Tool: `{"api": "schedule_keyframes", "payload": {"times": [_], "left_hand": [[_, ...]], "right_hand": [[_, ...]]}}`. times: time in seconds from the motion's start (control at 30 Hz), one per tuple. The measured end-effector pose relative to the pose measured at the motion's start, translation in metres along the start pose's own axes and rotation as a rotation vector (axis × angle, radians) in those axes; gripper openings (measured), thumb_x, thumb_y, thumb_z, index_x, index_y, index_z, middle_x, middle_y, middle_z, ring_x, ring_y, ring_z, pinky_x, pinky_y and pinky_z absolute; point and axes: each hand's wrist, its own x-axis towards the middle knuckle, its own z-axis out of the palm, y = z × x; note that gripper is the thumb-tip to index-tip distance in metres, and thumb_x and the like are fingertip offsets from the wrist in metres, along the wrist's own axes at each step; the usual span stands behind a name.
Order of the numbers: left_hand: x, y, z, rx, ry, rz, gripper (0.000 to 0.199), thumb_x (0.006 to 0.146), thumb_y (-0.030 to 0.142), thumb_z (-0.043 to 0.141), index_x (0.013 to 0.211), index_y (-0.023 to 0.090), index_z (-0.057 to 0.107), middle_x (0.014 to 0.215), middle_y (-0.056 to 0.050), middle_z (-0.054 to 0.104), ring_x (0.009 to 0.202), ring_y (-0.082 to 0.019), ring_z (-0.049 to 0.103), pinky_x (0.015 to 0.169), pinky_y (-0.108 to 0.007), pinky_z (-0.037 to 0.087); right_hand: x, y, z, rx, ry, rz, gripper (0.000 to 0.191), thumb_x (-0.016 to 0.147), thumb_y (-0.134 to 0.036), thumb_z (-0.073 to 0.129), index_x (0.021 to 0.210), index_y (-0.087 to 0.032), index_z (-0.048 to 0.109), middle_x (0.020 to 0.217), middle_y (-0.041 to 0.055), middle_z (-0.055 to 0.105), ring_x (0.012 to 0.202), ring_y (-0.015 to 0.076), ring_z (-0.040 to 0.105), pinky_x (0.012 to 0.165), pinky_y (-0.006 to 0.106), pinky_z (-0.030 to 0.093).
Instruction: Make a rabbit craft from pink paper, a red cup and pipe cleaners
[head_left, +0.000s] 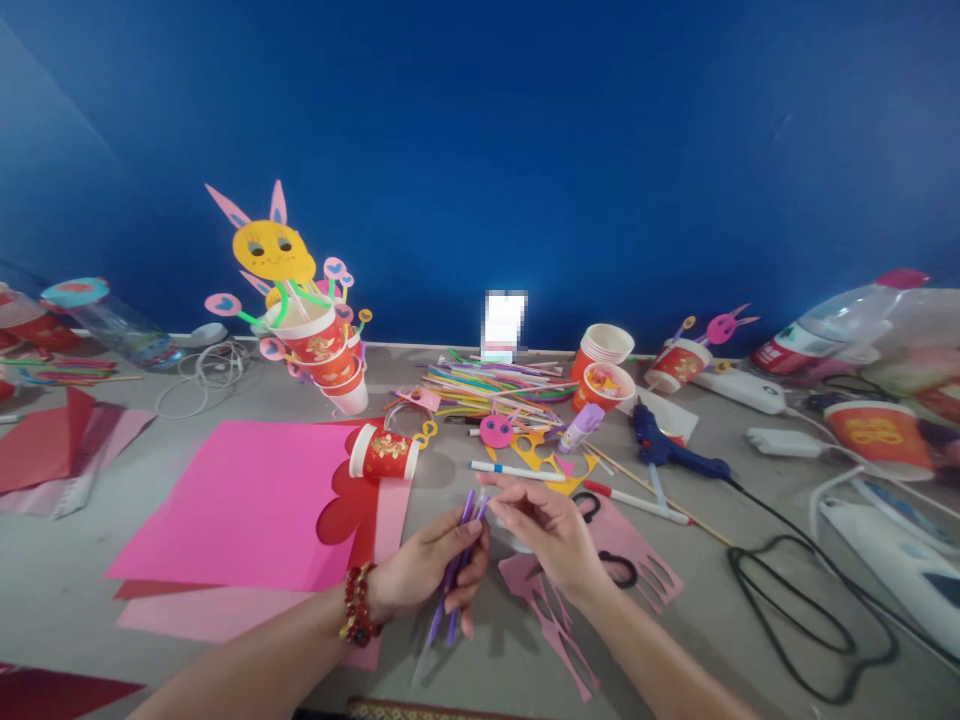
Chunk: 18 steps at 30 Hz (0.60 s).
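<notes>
Thin purple sticks point(453, 572) stand tilted in my left hand point(435, 562), whose fingers are wrapped round them. Whether they are straws or pipe cleaners I cannot tell. A see-through strip shows at their lower end. At the upper end of one stick, my right hand point(551, 525) has its thumb and forefinger pinched together. Under that hand lie cut pink paper pieces point(544, 610) and black-handled scissors point(619, 570). Just beyond my hands is a white marker with a blue band point(517, 471). To the left, a red paper cup point(384, 453) rests on its side on bright pink paper point(232, 500).
Rabbit-faced cups point(307, 335) stand stacked at the back left. Coloured sticks point(495, 385) are heaped at the back, near paper cups point(604, 345). On the right are a blue glue gun point(675, 445), its looping black cord point(795, 600) and a tilted bottle point(840, 320).
</notes>
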Motion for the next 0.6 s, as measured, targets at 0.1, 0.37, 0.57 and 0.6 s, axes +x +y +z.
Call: {"api": "schedule_keyframes", "payload": {"times": [0.1, 0.37, 0.57, 0.6], "left_hand": [[0.0002, -0.0018, -0.0003, 0.015, -0.005, 0.020, 0.028, 0.094, 0.046, 0.049, 0.088, 0.019, 0.045, 0.058, 0.009, 0.046, 0.034, -0.003, 0.038, 0.038, -0.018, 0.045], [-0.0013, -0.0012, 0.0024, 0.046, -0.037, 0.063, 0.026, 0.094, 0.046, 0.048, 0.097, 0.020, 0.046, 0.060, 0.009, 0.047, 0.034, -0.003, 0.040, 0.040, -0.019, 0.046], [-0.0019, -0.0003, 0.0026, 0.083, -0.029, 0.050, 0.028, 0.094, 0.048, 0.047, 0.092, 0.020, 0.046, 0.058, 0.008, 0.046, 0.035, -0.004, 0.041, 0.040, -0.019, 0.046], [-0.0019, 0.0002, 0.0028, 0.087, -0.026, 0.046, 0.028, 0.095, 0.048, 0.047, 0.092, 0.020, 0.046, 0.058, 0.008, 0.046, 0.035, -0.004, 0.041, 0.040, -0.019, 0.046]], "right_hand": [[0.0008, 0.0029, -0.0001, 0.041, -0.002, 0.015, 0.019, 0.078, -0.039, 0.074, 0.078, -0.019, 0.071, 0.106, 0.0103, 0.075, 0.086, 0.0239, 0.072, 0.070, 0.033, 0.056], [-0.0004, 0.0074, -0.0016, -0.011, -0.069, -0.040, 0.016, 0.081, -0.036, 0.071, 0.078, -0.021, 0.073, 0.086, 0.0050, 0.076, 0.085, 0.0221, 0.071, 0.078, 0.031, 0.055], [-0.0002, 0.0021, -0.0011, -0.037, -0.120, -0.044, 0.015, 0.084, -0.033, 0.068, 0.078, -0.020, 0.074, 0.086, 0.0046, 0.075, 0.082, 0.0204, 0.069, 0.076, 0.029, 0.053], [-0.0001, 0.0021, -0.0010, -0.039, -0.128, -0.036, 0.015, 0.084, -0.033, 0.068, 0.078, -0.020, 0.073, 0.085, 0.0044, 0.075, 0.080, 0.0202, 0.068, 0.076, 0.029, 0.053]]}}
